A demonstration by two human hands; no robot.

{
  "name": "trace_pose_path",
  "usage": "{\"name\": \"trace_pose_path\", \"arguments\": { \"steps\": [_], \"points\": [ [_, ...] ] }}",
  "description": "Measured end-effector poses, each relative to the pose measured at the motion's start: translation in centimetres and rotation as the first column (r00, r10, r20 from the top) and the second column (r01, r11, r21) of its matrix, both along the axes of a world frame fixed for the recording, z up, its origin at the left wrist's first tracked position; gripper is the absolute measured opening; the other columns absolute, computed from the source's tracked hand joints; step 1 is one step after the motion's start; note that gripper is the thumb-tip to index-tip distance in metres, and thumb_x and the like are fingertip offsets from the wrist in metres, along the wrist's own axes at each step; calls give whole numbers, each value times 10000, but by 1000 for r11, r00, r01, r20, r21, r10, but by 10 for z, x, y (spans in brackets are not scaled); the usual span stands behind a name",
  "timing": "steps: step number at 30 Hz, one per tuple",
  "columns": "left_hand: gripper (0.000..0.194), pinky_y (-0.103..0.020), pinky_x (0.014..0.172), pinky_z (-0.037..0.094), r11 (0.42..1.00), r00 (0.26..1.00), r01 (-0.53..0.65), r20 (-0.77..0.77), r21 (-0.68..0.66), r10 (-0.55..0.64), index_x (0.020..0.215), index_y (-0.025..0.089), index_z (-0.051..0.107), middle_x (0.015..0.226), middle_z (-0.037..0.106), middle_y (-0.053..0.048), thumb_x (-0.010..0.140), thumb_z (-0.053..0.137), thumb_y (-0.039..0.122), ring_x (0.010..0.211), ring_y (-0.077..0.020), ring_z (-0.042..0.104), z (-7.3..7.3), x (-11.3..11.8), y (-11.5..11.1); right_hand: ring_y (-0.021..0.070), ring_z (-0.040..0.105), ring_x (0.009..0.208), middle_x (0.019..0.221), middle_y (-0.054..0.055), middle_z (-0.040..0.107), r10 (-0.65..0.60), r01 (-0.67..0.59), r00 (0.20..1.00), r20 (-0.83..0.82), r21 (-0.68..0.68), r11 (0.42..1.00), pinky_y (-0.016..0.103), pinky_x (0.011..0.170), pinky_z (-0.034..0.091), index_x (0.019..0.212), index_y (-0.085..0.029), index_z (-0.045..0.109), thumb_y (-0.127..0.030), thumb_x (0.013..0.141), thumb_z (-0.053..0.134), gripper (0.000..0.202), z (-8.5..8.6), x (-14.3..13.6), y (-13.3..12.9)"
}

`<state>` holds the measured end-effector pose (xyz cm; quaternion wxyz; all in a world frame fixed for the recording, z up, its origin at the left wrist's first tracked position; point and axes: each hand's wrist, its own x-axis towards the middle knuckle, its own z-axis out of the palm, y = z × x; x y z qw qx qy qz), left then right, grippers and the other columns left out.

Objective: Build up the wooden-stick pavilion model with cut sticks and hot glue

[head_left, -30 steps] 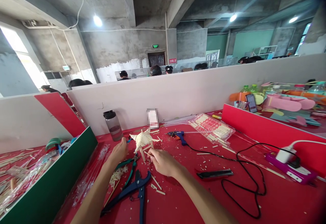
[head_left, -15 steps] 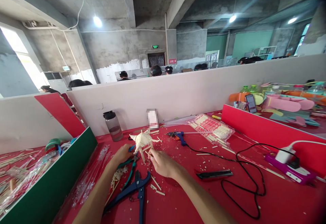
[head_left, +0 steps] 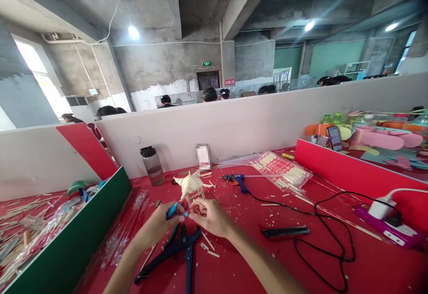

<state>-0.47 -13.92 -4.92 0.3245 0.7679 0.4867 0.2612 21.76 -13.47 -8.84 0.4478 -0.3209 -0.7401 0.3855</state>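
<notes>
A small pavilion of pale wooden sticks (head_left: pixel 191 184) with a pointed roof stands upright on the red table. Just in front of it, my left hand (head_left: pixel 163 218) is closed around a blue tool (head_left: pixel 172 210). My right hand (head_left: pixel 211 216) is beside it with its fingers pinched together at the pavilion's front legs; what they hold is too small to make out. The fingertips of both hands are close together. Below them lies a dark blue cutter (head_left: pixel 185 242) with its handles spread, partly over green-handled pliers.
A blue glue gun (head_left: pixel 240 182) lies right of the pavilion, its black cable looping to a purple power strip (head_left: pixel 389 225). A black knife (head_left: pixel 286 231), bagged sticks (head_left: pixel 284 169), a water bottle (head_left: pixel 153 167) and a green divider (head_left: pixel 73 236) surround the work spot.
My left hand has moved right and nearer to me, bringing the blue tool into clearer view. My right hand has shifted slightly toward it. The whole view has swung a little.
</notes>
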Motion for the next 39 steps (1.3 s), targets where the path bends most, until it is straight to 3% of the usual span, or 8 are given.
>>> {"name": "trace_pose_path", "arguments": {
  "steps": [3,7,13,17,25,33,39],
  "points": [
    [293,-245,657,411,1000,998,-21,58,13,20,882,152,660,727,623,6,828,667,439,687,-153,515,-7,14,-2,144,603,747,850,14,677,19,-19,1000,-22,-11,1000,241,715,478,963,-175,697,-305,887,650,158,2,-1,-4],
    [349,-239,624,407,998,998,-58,42,35,57,880,155,679,692,622,11,840,652,500,648,-153,524,-14,15,1,131,572,716,816,6,656,3,-3,1000,-22,-1,1000,229,700,461,928,-166,699,-294,872,665,144,3,-1,-4],
    [385,-259,710,452,997,993,44,-111,58,-37,957,189,688,821,687,-19,901,553,545,757,-188,594,-6,-1,-8,90,359,573,644,-64,410,-23,23,1000,-15,-4,1000,205,556,332,915,-158,691,-304,879,643,157,8,4,-3],
    [381,-271,711,465,997,981,70,-183,42,-61,930,210,667,832,687,-36,936,480,542,766,-204,612,-3,-10,-14,92,297,554,621,-80,288,-56,55,998,11,36,998,216,516,263,928,-159,695,-311,884,635,169,11,7,-3],
    [426,-271,620,464,993,970,79,-223,-89,-97,876,206,641,806,668,-38,944,433,572,658,-183,590,5,-8,-19,91,314,555,614,-74,343,-73,69,996,47,89,994,216,530,277,909,-157,697,-297,878,634,156,13,4,-7],
    [440,-267,649,450,994,970,104,-218,-30,-108,798,217,682,743,658,-30,927,469,580,684,-198,587,4,-4,-20,98,321,549,610,-54,414,-52,48,996,66,64,997,223,518,280,910,-159,708,-301,867,627,169,17,3,-9],
    [462,-264,608,431,991,967,121,-219,-57,-131,793,217,657,745,654,-34,953,425,584,658,-197,583,3,0,-20,91,258,536,583,-73,329,-26,26,999,38,8,1000,228,511,242,912,-150,717,-295,860,640,172,18,3,-11]
  ]
}}
